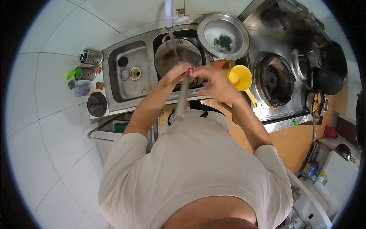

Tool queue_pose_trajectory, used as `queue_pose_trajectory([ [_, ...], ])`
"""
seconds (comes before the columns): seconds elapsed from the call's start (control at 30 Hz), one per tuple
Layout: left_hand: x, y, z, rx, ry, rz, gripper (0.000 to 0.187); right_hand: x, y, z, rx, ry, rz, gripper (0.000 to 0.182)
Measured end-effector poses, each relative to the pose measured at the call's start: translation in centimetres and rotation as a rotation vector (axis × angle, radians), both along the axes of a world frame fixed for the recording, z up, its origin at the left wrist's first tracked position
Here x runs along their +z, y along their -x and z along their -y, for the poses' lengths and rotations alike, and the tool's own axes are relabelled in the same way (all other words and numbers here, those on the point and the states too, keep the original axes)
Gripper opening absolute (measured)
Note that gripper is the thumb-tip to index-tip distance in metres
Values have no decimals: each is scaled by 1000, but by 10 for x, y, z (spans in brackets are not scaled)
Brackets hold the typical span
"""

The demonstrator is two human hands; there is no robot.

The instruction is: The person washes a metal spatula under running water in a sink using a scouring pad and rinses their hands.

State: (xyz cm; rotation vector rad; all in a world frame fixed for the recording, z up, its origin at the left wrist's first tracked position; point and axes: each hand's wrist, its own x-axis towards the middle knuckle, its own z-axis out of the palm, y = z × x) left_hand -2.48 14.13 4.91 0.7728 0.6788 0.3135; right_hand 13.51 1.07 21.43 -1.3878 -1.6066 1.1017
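Note:
In the head view, my left hand (178,73) is closed around the upper part of a long metal handle (182,98) over the sink's front edge. The handle is blurred and slants down towards my waist. What it joins is partly hidden; a dark, rounded utensil head (191,56) shows in the pan just beyond my fingers. My right hand (218,83) is beside the left, its fingers apart and smeared by motion, with the fingertips close to the left hand. Under both hands sits a round pan (161,58) with brownish water, and water runs into it from the white faucet (169,15).
Left of the pan is a second sink basin (114,82). A metal basin (243,32) with chopped greens stands at the back right. A yellow dipper (247,74) lies near my right wrist, beside a stove burner (275,79). Metal utensil holders (91,57) stand far left.

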Motion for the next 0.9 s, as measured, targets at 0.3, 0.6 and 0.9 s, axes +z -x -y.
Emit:
queue_pose_trajectory([
  [0.3, 49, 13, 5, -88, 199, -452, 61, -214, -200, -162, -104, 273, 791, 58],
  [0.6, 67, 56, 18, 72, 468, -273, 60, -303, -198, -184, -91, 458, 1082, 28],
  [0.9, 81, 77, 9, 47, 386, -356, 59, -222, -208, -184, -327, 513, 210, 40],
])
